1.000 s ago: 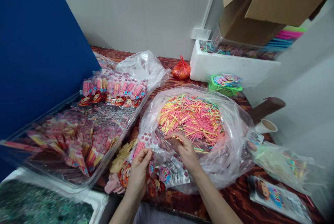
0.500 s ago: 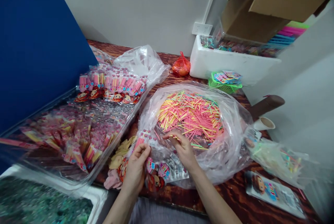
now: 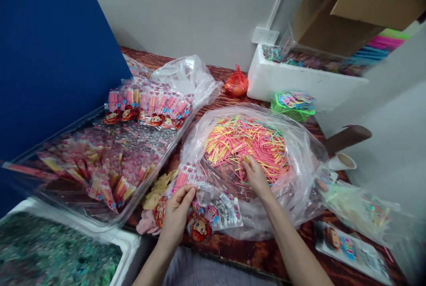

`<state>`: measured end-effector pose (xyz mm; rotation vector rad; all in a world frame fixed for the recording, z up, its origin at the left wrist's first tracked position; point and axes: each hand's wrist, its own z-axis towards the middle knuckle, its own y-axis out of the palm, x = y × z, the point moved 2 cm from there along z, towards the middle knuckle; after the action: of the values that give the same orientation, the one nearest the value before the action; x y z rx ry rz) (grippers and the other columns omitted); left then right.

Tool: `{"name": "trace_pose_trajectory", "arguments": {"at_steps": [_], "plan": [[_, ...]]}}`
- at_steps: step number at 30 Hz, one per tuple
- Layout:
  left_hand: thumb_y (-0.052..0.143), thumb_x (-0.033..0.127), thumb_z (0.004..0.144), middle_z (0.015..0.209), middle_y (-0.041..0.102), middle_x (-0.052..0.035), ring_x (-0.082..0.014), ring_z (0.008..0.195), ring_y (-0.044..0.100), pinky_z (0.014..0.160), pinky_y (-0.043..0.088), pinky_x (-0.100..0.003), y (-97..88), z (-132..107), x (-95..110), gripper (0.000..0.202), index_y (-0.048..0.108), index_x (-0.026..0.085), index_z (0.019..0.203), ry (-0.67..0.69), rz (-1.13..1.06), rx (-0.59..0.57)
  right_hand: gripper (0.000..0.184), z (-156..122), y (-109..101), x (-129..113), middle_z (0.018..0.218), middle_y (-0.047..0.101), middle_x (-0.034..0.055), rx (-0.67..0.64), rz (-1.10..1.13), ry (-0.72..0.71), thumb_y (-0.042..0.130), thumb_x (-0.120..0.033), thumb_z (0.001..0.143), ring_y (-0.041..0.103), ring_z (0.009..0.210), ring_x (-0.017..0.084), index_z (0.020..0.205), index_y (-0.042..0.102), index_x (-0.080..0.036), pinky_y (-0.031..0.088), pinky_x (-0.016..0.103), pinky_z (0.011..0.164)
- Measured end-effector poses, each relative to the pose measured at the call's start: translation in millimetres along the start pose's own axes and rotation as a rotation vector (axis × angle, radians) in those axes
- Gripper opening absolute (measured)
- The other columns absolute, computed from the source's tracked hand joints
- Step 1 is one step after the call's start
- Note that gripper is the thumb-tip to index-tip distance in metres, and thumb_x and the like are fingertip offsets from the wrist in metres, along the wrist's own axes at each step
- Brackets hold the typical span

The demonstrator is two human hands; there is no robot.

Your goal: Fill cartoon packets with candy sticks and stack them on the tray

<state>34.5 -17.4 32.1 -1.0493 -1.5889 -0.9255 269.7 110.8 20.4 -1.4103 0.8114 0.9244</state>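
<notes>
My left hand (image 3: pixel 176 210), thumb and fingers pinched, holds the edge of a clear printed packet (image 3: pixel 183 176) with pink sticks in it. More flat packets with cartoon faces (image 3: pixel 200 227) lie just right of and below this hand. My right hand (image 3: pixel 255 177) is closed over the near edge of a heap of thin coloured sticks (image 3: pixel 248 141), mostly pink and yellow. Yellow stick ends show at its fingertips; how many it grips is hidden. The heap lies on a spread clear plastic bag (image 3: pixel 299 144).
On the left, a clear tray (image 3: pixel 156 172) holds many filled packets (image 3: pixel 123 188). Behind stand a red bag of round fruit (image 3: pixel 236 84), a green basket (image 3: pixel 293 110) and a white foam box (image 3: pixel 299 79). A paper cup (image 3: pixel 342 161) and a printed pouch (image 3: pixel 353 250) lie right.
My right hand has moved up and right, from beside the packet to the stick heap. My left hand keeps its pinch on the packet. The view has shifted slightly.
</notes>
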Motion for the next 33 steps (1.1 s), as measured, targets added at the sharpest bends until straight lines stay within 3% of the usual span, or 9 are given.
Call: {"name": "trace_pose_trajectory", "arguments": {"at_steps": [3,8,13,16,19,22,25,29,33], "plan": [[0.068,0.046,0.078,0.078,0.067,-0.0007,-0.0148,0.075,0.057,0.070,0.044,-0.022,3.7,-1.3,2.1,0.029,0.072,0.018,0.084,-0.007,-0.003,-0.028,0.015,12.5,5.9,-0.9,0.079,0.059,0.0028,-0.048,-0.370,-0.145,0.039,-0.019,0.090,0.054,0.072,0.018,0.080,0.051,-0.020,0.039,0.027,0.065],[0.067,0.045,0.078,0.074,0.064,-0.0006,-0.0143,0.071,0.054,0.067,0.042,-0.021,8.1,-5.4,5.7,0.028,0.071,0.018,0.083,0.005,0.026,-0.076,0.022,23.9,44.4,-18.3,0.103,0.061,0.0115,-0.173,-0.909,-0.249,0.039,-0.007,0.089,0.057,0.086,0.021,0.101,0.055,-0.017,0.039,0.028,0.072],[0.065,0.044,0.081,0.076,0.064,-0.0006,-0.0145,0.073,0.055,0.069,0.042,-0.022,-0.9,-7.2,1.3,0.026,0.072,0.018,0.084,0.010,0.048,-0.051,0.019,32.3,54.9,-22.0,0.100,0.061,0.0146,-0.217,-0.994,-0.262,0.043,-0.007,0.088,0.056,0.090,0.024,0.100,0.057,-0.014,0.040,0.032,0.075],[0.065,0.043,0.081,0.077,0.065,-0.0008,-0.0146,0.074,0.056,0.070,0.043,-0.022,-3.1,-6.9,-0.7,0.026,0.072,0.018,0.085,0.017,0.047,-0.047,0.016,32.3,44.4,-21.2,0.096,0.061,0.0101,-0.164,-0.776,-0.263,0.042,-0.013,0.091,0.055,0.088,0.022,0.092,0.057,-0.017,0.040,0.031,0.075],[0.067,0.044,0.079,0.076,0.066,-0.0015,-0.0151,0.073,0.057,0.069,0.044,-0.023,-1.0,-5.5,-0.7,0.028,0.073,0.017,0.084,0.019,0.027,-0.053,0.015,21.3,34.3,-23.8,0.081,0.059,0.0033,-0.130,-0.185,-0.163,0.048,-0.026,0.091,0.054,0.077,0.019,0.079,0.056,-0.020,0.041,0.030,0.070],[0.068,0.045,0.078,0.076,0.066,-0.0016,-0.0151,0.073,0.057,0.069,0.044,-0.023,2.4,-3.7,0.4,0.029,0.073,0.017,0.085,0.002,0.005,-0.064,0.021,-0.3,33.8,-31.9,0.072,0.061,-0.0002,-0.215,0.400,0.026,0.057,-0.040,0.087,0.055,0.067,0.016,0.079,0.059,-0.021,0.043,0.028,0.066],[0.068,0.044,0.079,0.078,0.066,-0.0014,-0.0146,0.074,0.057,0.070,0.044,-0.022,5.1,-2.8,1.5,0.028,0.072,0.018,0.086,-0.004,0.000,-0.086,0.022,-22.4,36.6,-44.3,0.069,0.062,-0.0023,-0.277,0.790,0.166,0.068,-0.041,0.080,0.057,0.061,0.014,0.083,0.059,-0.021,0.044,0.027,0.065],[0.069,0.045,0.078,0.077,0.065,-0.0014,-0.0148,0.073,0.056,0.068,0.044,-0.022,6.0,-4.2,0.7,0.028,0.073,0.018,0.086,-0.003,0.016,-0.074,0.027,-38.3,36.0,-53.9,0.068,0.061,-0.0035,-0.308,0.934,0.192,0.072,-0.035,0.079,0.058,0.062,0.013,0.099,0.061,-0.022,0.044,0.026,0.065],[0.071,0.046,0.074,0.079,0.067,-0.0018,-0.0156,0.076,0.057,0.071,0.044,-0.022,5.7,-7.7,-2.5,0.030,0.073,0.018,0.084,-0.029,0.005,-0.047,0.016,-41.8,33.3,-50.4,0.074,0.065,0.0000,-0.289,0.835,0.156,0.069,-0.033,0.082,0.060,0.072,0.015,0.091,0.066,-0.020,0.044,0.027,0.073]]}}
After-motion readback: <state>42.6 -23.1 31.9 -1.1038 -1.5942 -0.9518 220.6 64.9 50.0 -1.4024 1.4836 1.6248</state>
